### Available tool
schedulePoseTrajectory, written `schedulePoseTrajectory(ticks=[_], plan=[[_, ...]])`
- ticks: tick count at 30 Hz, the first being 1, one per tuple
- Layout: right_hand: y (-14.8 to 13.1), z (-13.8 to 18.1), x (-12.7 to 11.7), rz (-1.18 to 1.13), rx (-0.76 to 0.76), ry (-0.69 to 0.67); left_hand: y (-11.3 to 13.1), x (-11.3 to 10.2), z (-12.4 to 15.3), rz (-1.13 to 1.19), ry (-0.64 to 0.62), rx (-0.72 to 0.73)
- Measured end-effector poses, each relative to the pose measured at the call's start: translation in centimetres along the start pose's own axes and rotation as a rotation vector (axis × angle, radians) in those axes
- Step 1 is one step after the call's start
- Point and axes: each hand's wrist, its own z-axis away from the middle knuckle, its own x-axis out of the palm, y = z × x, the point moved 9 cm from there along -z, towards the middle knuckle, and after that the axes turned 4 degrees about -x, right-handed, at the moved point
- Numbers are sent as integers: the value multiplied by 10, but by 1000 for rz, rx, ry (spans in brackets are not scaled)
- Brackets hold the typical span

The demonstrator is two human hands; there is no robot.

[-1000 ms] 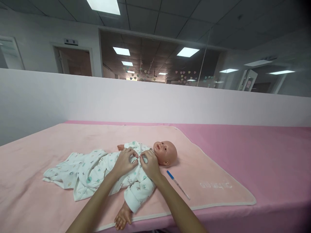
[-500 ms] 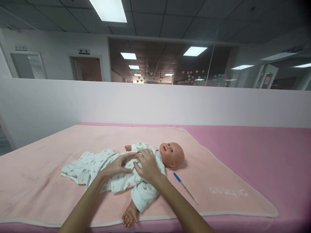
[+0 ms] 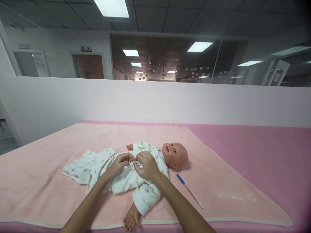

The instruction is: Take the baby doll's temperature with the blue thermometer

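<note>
The left hand [image 3: 120, 164] and the right hand [image 3: 147, 166] are held close together at the front of the doll [image 3: 177, 156], a raised fold of its printed garment [image 3: 126, 183] being pinched by the fingertips of both. The doll is laid face up on a peach blanket [image 3: 216, 178]. Near its head, on the near side, a slim blue-ended stick [image 3: 190, 192] is seen; beyond the doll, the pink-covered table [image 3: 257, 145] is backed by a white wall [image 3: 155, 102]
</note>
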Motion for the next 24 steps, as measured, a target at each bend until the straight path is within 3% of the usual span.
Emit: schedulePoseTrajectory(ticks=[7, 16, 24], plan=[[1, 1, 3, 23, -7, -23, -2, 9, 3, -103, -152, -3], [3, 0, 5, 32, 14, -52, -7, -4, 2, -181, 26, 6], [4, 0, 6, 35, 13, -26, -4, -7, 5, -48, -59, -53]])
